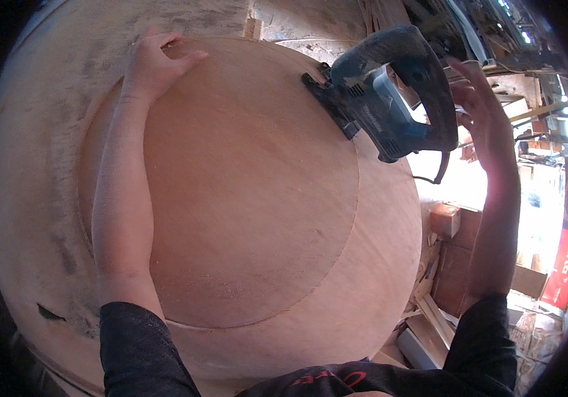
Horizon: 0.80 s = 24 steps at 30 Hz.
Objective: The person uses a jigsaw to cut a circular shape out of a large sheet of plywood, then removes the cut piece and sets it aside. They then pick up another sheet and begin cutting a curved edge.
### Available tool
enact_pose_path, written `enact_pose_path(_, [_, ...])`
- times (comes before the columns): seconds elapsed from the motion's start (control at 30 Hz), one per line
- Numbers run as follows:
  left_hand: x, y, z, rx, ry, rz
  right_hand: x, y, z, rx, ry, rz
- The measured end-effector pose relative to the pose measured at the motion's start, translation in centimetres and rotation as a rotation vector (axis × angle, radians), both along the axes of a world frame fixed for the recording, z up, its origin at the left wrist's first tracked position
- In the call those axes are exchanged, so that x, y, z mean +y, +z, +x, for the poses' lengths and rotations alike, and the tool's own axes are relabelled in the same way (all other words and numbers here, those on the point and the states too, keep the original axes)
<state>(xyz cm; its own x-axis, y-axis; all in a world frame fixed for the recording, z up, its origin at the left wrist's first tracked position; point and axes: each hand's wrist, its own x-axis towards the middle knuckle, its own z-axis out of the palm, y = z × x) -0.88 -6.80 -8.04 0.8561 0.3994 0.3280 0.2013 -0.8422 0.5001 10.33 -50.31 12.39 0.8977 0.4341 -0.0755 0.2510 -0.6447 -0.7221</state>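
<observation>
A pale wooden board (382, 238) fills the middle of the view, with a large round wooden disc (244, 198) outlined on it by a thin curved line. At the disc's far left edge, my left hand (162, 63) rests on the wood, thumb spread from the fingers, holding nothing. A dusty dark teal jigsaw (383, 92) stands at the disc's upper right edge, its base plate against the wood. Its blade is hidden. My right hand (476, 99) is just right of the jigsaw's looped handle, fingers curved and apart, not wrapped round it.
A dark power cord (439, 172) hangs below the jigsaw. A small wood block (253, 29) sits beyond the disc. To the right are a reddish-brown box (445, 220), wood offcuts (433, 321) and a red sign (562, 268). Long strips lie at the far right.
</observation>
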Motion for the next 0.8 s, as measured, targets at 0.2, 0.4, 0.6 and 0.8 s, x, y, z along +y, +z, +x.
enact_pose_path(0.2, [-2.0,0.1,1.9,-0.034,-0.018,-0.035,-33.2,-14.3,-9.4,0.327,-0.683,0.156])
enact_pose_path(0.4, [-0.5,0.6,0.2,-0.028,0.014,-0.042,-29.5,-15.3,-23.1,0.833,-0.856,0.246])
enact_pose_path(0.6, [-1.2,0.3,1.2,-0.225,0.021,0.141,-28.4,-13.4,-23.0,0.667,-0.705,0.152])
enact_pose_path(0.8, [-5.1,4.0,-8.5,-0.284,0.144,0.31,-27.4,-13.2,-23.0,0.758,-0.66,0.186])
